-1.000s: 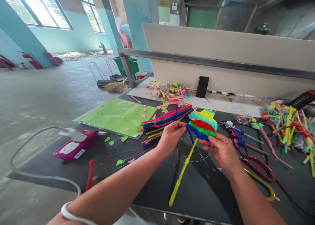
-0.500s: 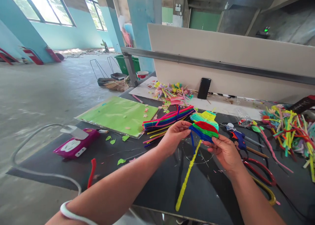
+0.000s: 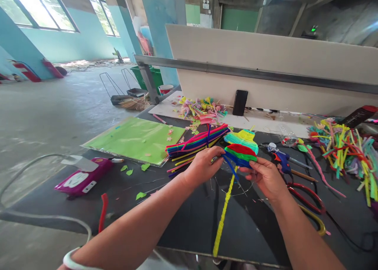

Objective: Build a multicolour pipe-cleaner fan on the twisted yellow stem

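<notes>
A: Left hand [image 3: 203, 165]: fingertips closed in a pinch on the blue strand [image 3: 229, 164] at the striped piece's [image 3: 241, 152] near edge. Right hand [image 3: 265, 175]?
B: Thumb and fingers clamp the piece's right edge, holding it just above the table [image 3: 177, 222], likely steadying it against the left's pinch. Yellow stem [image 3: 223, 215] trails down toward the table edge.
A: Supplies?
B: Pipe-cleaner bundle [image 3: 197, 142] just behind the left hand; glue gun [image 3: 280, 159] and scissors [image 3: 307, 199] lie beside the right hand.
</notes>
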Motion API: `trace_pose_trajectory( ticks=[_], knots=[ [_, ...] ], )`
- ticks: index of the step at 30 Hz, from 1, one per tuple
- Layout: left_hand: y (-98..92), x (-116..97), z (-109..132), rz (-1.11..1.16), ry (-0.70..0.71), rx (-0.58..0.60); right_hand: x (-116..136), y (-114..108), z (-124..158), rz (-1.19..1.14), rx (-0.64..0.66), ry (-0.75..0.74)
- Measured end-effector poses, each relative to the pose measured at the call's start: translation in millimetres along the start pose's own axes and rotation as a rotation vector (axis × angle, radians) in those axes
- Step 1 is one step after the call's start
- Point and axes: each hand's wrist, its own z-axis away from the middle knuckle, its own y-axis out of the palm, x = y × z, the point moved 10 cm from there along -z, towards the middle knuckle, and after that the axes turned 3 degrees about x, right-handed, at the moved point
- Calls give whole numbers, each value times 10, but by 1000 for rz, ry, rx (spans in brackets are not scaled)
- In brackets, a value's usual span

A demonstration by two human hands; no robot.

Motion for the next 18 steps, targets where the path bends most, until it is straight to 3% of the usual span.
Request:
trace_pose_trajectory(
  ticks=[4,12,18],
  knots=[
    [0,108,17,44,-125,-44,-15,41,3,38,24,6],
    [254,329,48,841,-492,69,64,8,20,42,30,-41],
    [397,355,97,1069,-553,74,-7,78,39,63,87,-9]
  ],
)
